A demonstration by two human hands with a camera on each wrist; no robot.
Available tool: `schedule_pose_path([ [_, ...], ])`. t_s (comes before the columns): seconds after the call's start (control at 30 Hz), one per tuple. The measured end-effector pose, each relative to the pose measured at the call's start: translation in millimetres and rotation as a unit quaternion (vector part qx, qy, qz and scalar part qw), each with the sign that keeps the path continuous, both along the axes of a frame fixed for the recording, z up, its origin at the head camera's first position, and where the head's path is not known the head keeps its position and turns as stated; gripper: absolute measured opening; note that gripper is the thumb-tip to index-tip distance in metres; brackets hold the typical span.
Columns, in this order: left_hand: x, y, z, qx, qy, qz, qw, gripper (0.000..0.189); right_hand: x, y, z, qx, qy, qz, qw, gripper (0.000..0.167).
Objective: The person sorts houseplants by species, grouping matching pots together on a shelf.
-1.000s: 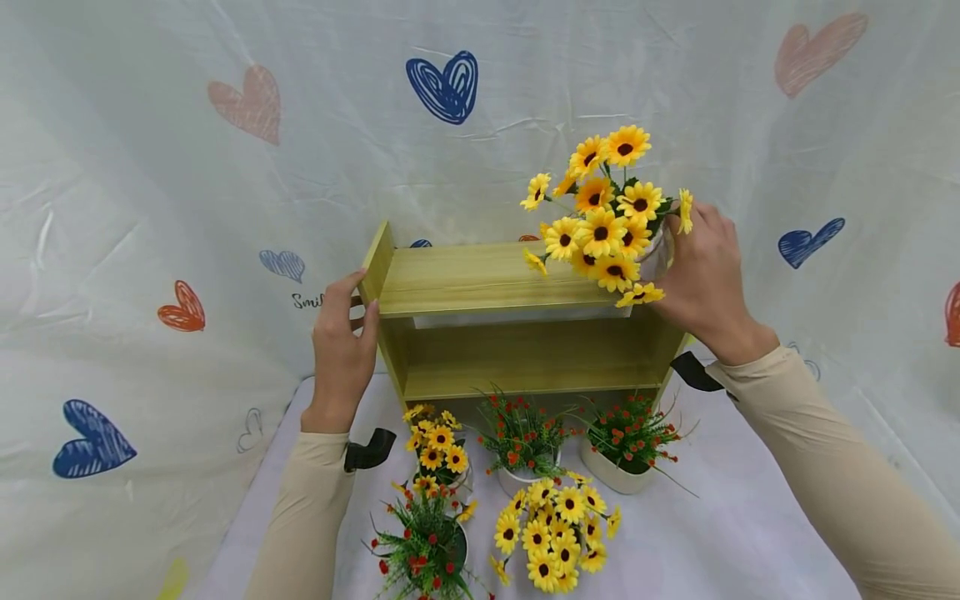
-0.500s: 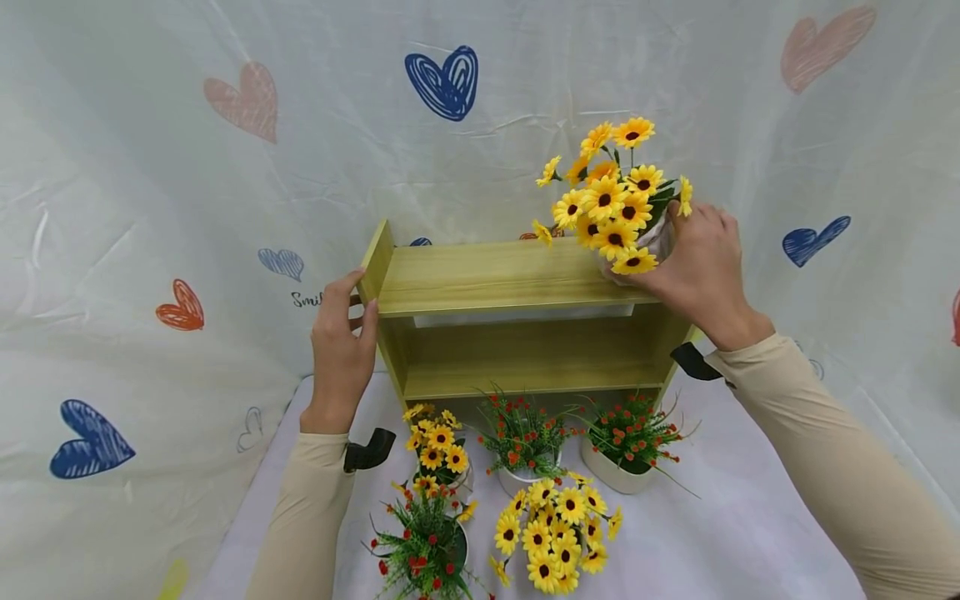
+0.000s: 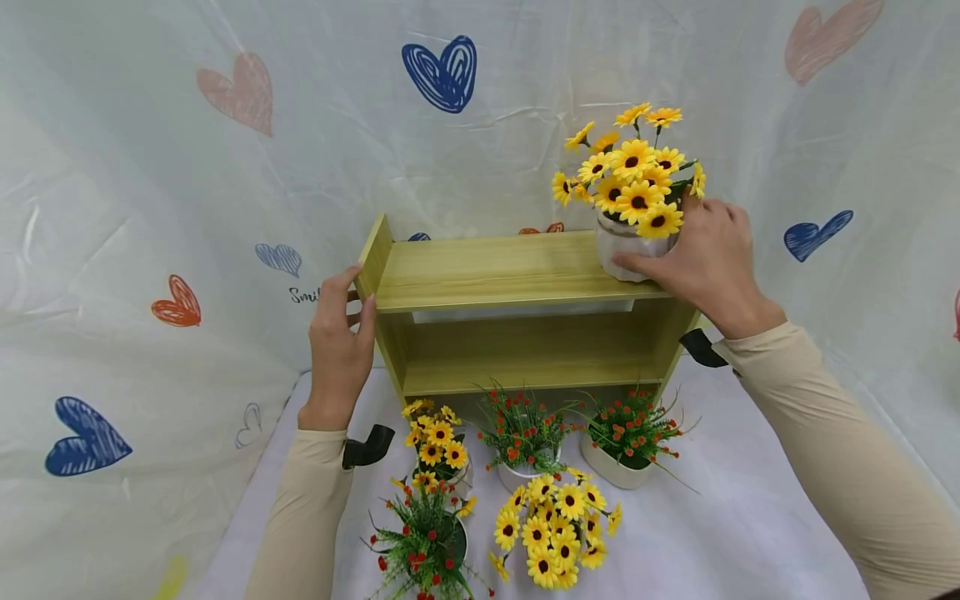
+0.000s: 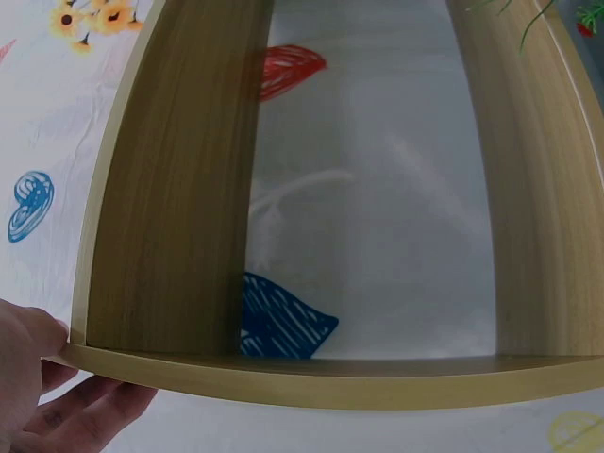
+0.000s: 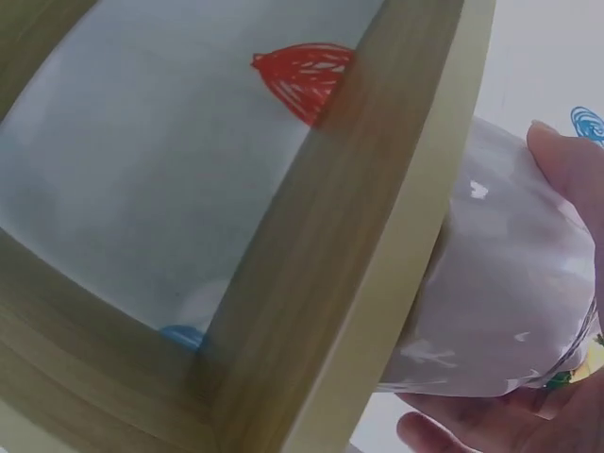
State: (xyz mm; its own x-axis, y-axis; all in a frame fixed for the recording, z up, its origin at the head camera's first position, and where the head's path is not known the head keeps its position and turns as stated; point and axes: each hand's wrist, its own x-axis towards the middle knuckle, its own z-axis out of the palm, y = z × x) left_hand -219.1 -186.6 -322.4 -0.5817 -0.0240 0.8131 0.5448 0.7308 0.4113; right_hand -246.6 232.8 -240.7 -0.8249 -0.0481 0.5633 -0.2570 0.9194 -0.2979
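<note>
My right hand holds a whitish flower pot at the right end of the wooden shelf's top board. Yellow sunflower-like blooms with dark centres rise from the pot, which stands upright. In the right wrist view, the thumb and fingers reach round the glossy pot, its base right at the board's edge. At the other end, my left hand pinches the side panel of the wooden shelf between thumb and fingers. The left wrist view has those fingers at the panel's corner.
In front of the shelf, several potted plants stand on a white-covered table: two with yellow flowers and three with red buds and grassy leaves. A pale curtain printed with hearts hangs behind and at the sides.
My right hand has turned the tilted flower pot upright and brought it onto the right end of the top board. The left hand keeps its hold on the side panel.
</note>
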Motion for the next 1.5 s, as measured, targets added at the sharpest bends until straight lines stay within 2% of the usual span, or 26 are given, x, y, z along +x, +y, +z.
schedule_pose_path([
  [0.1,-0.2,1.3,0.6,0.002,-0.001,-0.003,1.0,0.04,0.1,2.2,0.6,0.006,0.001,-0.008,0.9999,0.106],
  [0.3,0.1,3.4,1.4,0.004,-0.005,-0.003,1.0,0.04,1.0,8.4,-1.3,-0.008,0.019,0.003,0.9998,0.101],
  [0.63,0.5,2.0,-0.7,0.011,-0.001,0.007,0.9999,0.038,2.5,11.1,-9.1,-0.015,0.003,0.001,0.9999,0.103],
  [0.8,-0.2,2.4,-1.8,0.009,-0.003,0.008,0.9999,0.039,12.5,15.9,-20.4,-0.013,0.013,-0.007,0.9998,0.108],
  [0.9,-0.6,2.3,-1.7,0.008,-0.001,0.008,0.9999,0.039,24.6,20.6,-32.3,-0.021,0.042,-0.008,0.9989,0.114],
  [1.07,-1.5,1.9,-0.2,0.007,0.003,0.006,0.9999,0.038,49.3,27.5,-60.2,-0.037,0.119,0.006,0.9922,0.128],
  [1.23,-1.4,2.9,0.3,0.006,-0.002,0.007,1.0,0.039,76.4,33.9,-95.7,-0.05,0.174,0.012,0.9835,0.12],
  [1.33,-1.6,3.1,-0.2,0.007,-0.004,0.007,0.9999,0.039,92.6,36.8,-116.8,-0.05,0.178,0.011,0.9826,0.116],
  [1.5,-2.6,2.3,-1.4,0.01,-0.004,0.01,0.9999,0.039,112.8,40.3,-150.0,-0.037,0.146,0.006,0.9886,0.116],
])
